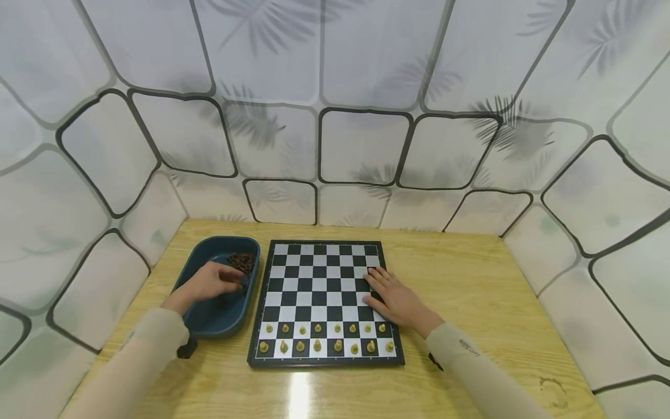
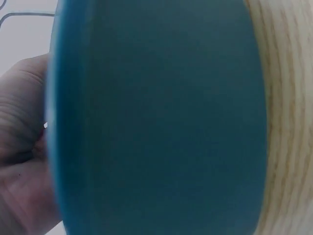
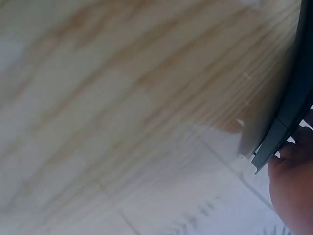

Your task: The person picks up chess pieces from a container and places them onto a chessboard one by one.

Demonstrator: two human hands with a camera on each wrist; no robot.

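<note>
My left hand (image 1: 211, 282) reaches into a blue plastic bin (image 1: 191, 308), its thumb and fingers bent together around a small dark piece (image 1: 244, 284); which kind it is cannot be made out. Just beyond the fingertips lies a heap of small dark reddish-brown pieces (image 1: 241, 262). In the left wrist view the bin's wall (image 2: 161, 117) hides the fingertips. My right hand (image 1: 395, 299) rests with fingers spread on the right edge of a black-and-white chessboard (image 1: 319, 282). Pale yellow chess pieces (image 1: 317, 345) stand in two rows along the board's near side.
The bin stands close to the board's left side on a light wooden table (image 1: 450, 267). Patterned white fabric walls (image 1: 361, 145) enclose the table at the back and both sides. A bright light reflection (image 1: 299, 393) shows on the table's near part.
</note>
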